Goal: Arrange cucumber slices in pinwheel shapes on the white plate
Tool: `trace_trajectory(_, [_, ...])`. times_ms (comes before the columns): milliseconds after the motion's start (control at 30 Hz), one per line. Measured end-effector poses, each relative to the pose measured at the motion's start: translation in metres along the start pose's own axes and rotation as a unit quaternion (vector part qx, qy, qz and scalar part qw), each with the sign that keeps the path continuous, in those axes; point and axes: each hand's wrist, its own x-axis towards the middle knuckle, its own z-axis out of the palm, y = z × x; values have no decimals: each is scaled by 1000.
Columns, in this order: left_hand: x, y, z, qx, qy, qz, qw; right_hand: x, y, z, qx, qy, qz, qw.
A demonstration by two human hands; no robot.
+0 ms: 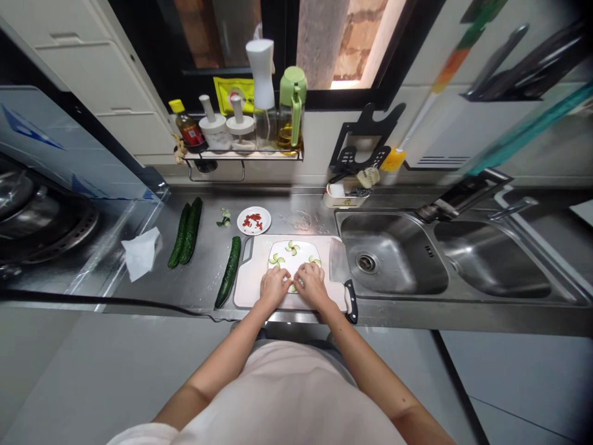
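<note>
Both hands meet over the near edge of a white square plate (303, 252) lying on a light pink cutting board (252, 281). My left hand (275, 287) and my right hand (311, 284) are closed, fingertips pinched around thin pale green cucumber slices (291, 288), partly hidden by the fingers. Farther up the plate, similar slices form small pinwheels, one a cucumber pinwheel (292, 248) with a red bit at its centre. To the right lies a knife (351, 301), its black handle over the board's edge. A whole cucumber (228, 272) rests left of the board.
Behind the board stands a small white dish (241, 221) of red pieces, beside green scraps (223, 217). Two cucumbers (189, 232) and a crumpled tissue (141, 253) lie left. A double sink (393, 256) is right. A wall rack (245, 156) holds bottles and jars.
</note>
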Motion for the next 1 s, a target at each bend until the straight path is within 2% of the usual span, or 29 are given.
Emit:
trace_trajectory(267, [1,-4,-4,-64,19,4,998,-1,-3,-10,43,23,20,999])
trace_trajectory(600, [29,-27,-26,-153,115,-31,981,-2,-7,-26,100,88,36,990])
trace_trajectory(833, [62,-38,-48,-150,189,-108,964,-6,-4,-32,116,99,44,987])
trace_trajectory(1000, [96,-54,-66,-105,209,-217,948,-6,-2,-35,109,104,41,988])
